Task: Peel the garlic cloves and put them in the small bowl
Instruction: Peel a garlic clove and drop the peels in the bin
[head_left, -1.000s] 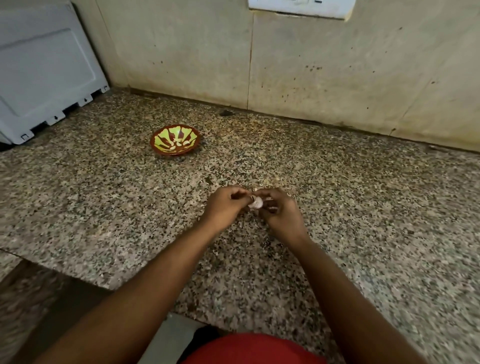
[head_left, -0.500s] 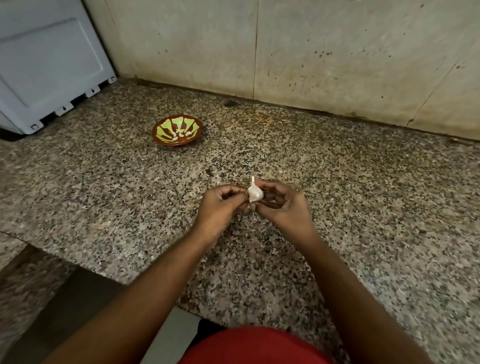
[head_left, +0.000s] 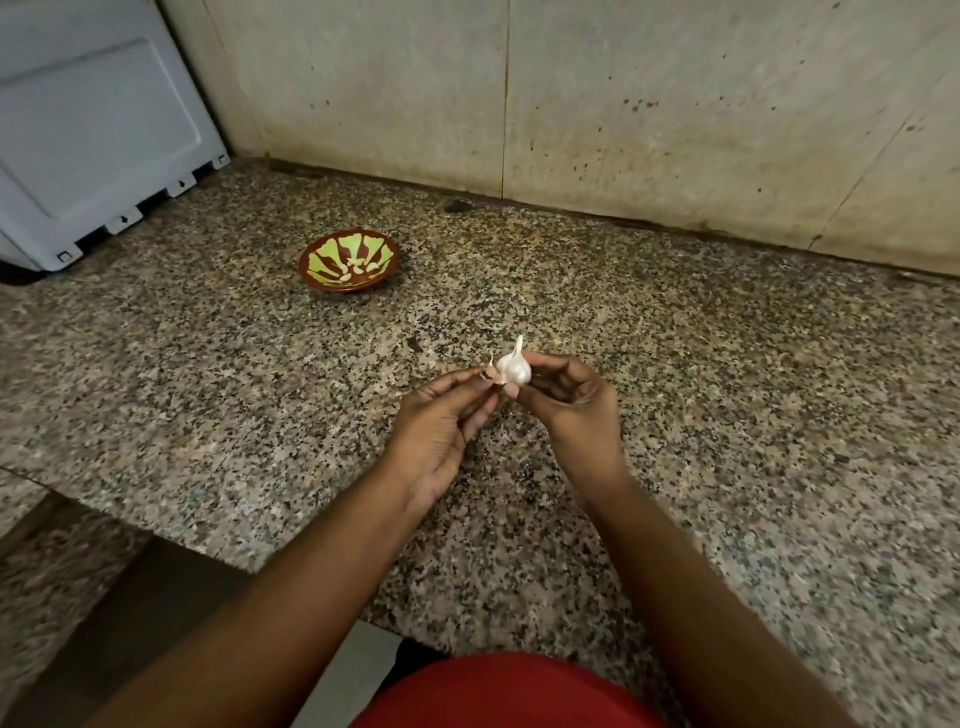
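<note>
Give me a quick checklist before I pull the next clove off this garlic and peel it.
1. Garlic bulb held firm in the right hand: ok.
2. Left hand pinching a piece at the bulb's side: ok; clove or just skin, cannot tell.
3. Small bowl upright on the counter, ahead and to the left: ok.
4. Room left in the bowl, only a few peeled cloves inside: ok.
5. Path from hands to bowl free of clutter: ok.
</note>
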